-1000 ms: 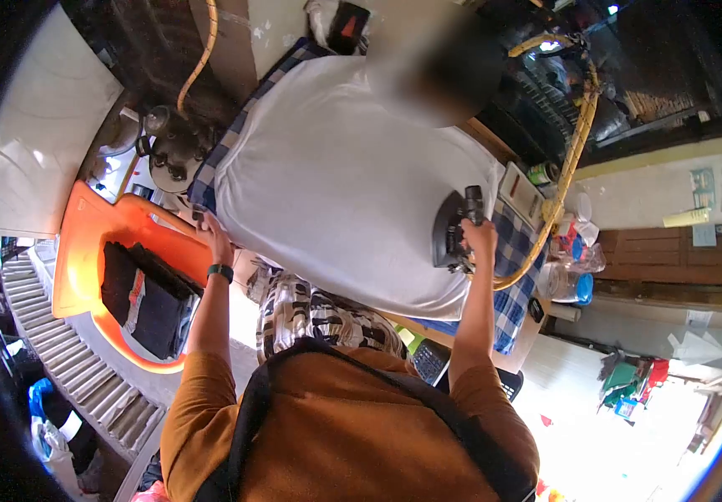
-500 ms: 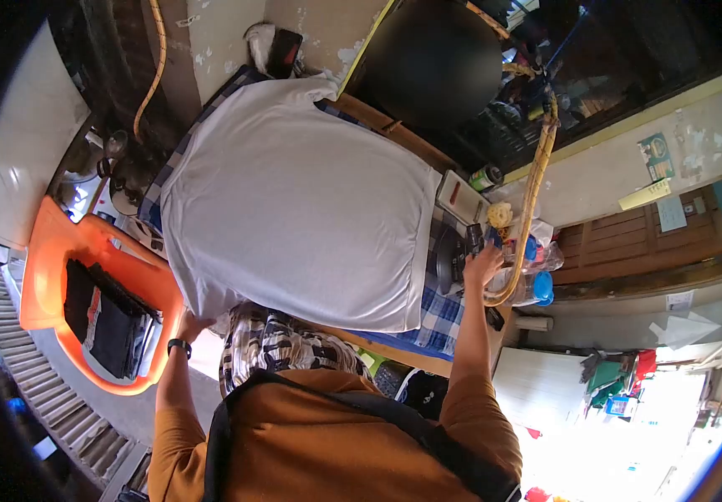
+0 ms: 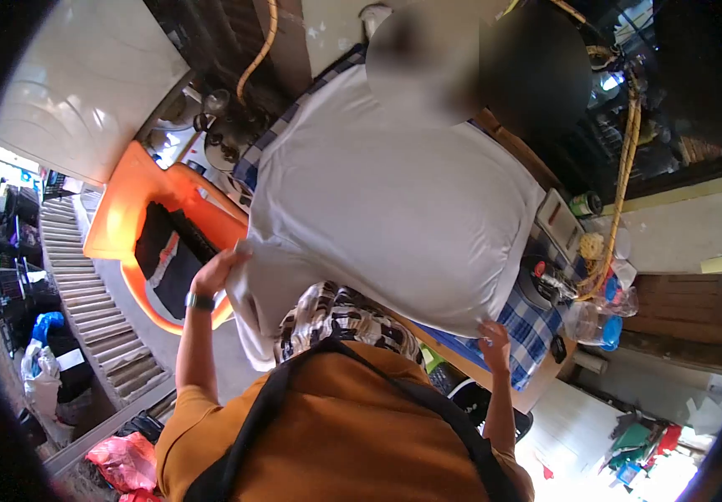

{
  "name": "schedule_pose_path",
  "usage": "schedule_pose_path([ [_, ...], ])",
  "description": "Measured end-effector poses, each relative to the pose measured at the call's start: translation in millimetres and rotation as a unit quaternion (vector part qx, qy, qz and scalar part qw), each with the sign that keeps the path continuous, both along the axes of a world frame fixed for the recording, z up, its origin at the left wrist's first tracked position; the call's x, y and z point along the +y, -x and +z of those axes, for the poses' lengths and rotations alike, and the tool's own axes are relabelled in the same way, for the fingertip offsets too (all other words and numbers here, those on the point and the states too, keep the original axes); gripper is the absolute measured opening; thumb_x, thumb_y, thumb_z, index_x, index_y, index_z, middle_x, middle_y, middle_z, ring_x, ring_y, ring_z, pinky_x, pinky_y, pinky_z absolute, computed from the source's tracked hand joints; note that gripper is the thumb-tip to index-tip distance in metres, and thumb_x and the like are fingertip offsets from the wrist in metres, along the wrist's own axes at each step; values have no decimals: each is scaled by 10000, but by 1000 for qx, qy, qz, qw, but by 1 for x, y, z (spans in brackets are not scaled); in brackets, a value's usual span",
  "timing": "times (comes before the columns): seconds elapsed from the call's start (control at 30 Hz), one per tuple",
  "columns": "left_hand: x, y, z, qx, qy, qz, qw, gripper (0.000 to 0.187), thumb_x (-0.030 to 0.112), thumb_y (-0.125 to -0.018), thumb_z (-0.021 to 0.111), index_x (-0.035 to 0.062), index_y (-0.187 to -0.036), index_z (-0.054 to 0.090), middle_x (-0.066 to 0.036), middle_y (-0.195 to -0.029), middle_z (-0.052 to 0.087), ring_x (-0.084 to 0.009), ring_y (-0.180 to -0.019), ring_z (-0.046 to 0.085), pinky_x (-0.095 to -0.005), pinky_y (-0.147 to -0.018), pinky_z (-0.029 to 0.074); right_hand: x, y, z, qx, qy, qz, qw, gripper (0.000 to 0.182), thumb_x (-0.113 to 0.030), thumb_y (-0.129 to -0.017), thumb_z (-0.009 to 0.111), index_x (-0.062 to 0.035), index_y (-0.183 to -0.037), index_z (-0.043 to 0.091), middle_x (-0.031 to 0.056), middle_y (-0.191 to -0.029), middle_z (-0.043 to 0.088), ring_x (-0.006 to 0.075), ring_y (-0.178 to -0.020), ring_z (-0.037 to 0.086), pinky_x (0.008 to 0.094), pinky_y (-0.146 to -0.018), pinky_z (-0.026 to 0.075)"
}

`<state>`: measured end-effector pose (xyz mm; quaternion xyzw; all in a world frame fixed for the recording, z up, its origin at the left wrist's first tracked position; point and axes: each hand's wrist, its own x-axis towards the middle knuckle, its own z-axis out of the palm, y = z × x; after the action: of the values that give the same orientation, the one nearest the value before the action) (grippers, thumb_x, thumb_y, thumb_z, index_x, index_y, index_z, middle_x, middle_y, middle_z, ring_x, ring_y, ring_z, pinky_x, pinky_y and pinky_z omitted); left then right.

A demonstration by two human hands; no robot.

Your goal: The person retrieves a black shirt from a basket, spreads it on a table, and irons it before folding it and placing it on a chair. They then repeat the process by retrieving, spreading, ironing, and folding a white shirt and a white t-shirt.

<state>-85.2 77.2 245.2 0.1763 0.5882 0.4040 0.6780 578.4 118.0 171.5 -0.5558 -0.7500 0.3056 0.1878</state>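
A light grey shirt (image 3: 394, 192) lies spread over a table covered with blue checked cloth (image 3: 530, 329). My left hand (image 3: 220, 272), with a dark band on the wrist, pinches the shirt's edge at the left, where the fabric hangs off the table in folds. At the shirt's lower right corner my right hand (image 3: 494, 345) has its fingers closed on the hem. A dark iron (image 3: 538, 283) rests on the checked cloth to the right of the shirt, apart from my right hand.
An orange chair (image 3: 118, 219) holding dark folded cloths (image 3: 175, 272) stands at the left. Beyond the iron are a flat tray (image 3: 558, 222), a green can (image 3: 585, 203), plastic bottles (image 3: 610, 332) and a hanging yellowish hose (image 3: 626, 167). A pink bag (image 3: 124, 462) lies at the lower left.
My right hand has left the iron and moved to the shirt's hem. My left hand has lifted the shirt's left edge. The view has shifted, so the table appears further right.
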Motion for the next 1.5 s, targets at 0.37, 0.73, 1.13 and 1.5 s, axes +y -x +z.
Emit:
schedule_pose_path([
  [0.37, 324, -15, 81, 146, -421, -11, 895, 540, 424, -969, 421, 8, -1313, 441, -159, -1356, 466, -242, -1237, 462, -337, -1034, 355, 121, 0, 4, 161, 2, -355, 921, 472, -459, -909, 559, 10, -928, 602, 26, -750, 552, 109, -700, 468, 300, -654, 411],
  [0.73, 292, 29, -122, 661, -174, -213, 698, 630, 595, -874, 469, -21, -928, 592, -272, -905, 637, -440, -871, 610, -497, -729, 478, 137, 22, -38, -65, -127, -364, 920, 374, -399, -880, 577, -26, -865, 557, 198, -744, 614, 363, -740, 618, 427, -646, 460],
  [1.13, 208, 69, -89, 682, -289, -158, 654, 207, 344, -928, 536, 146, -983, 512, -171, -759, 641, -413, -721, 612, -482, -565, 456, 40, 56, 14, -128, -66, -418, 897, 250, -350, -914, 552, -171, -1084, 511, 176, -661, 604, 405, -622, 604, 457, -511, 433],
  [1.5, 190, 67, -130, 739, -235, -116, 621, 333, 173, -845, 606, 100, -1153, 504, -149, -1008, 610, -351, -920, 593, -452, -762, 461, 31, 69, -23, -321, -63, -344, 880, 205, -167, -896, 523, -153, -1096, 563, 123, -1025, 554, 345, -956, 558, 466, -720, 464],
])
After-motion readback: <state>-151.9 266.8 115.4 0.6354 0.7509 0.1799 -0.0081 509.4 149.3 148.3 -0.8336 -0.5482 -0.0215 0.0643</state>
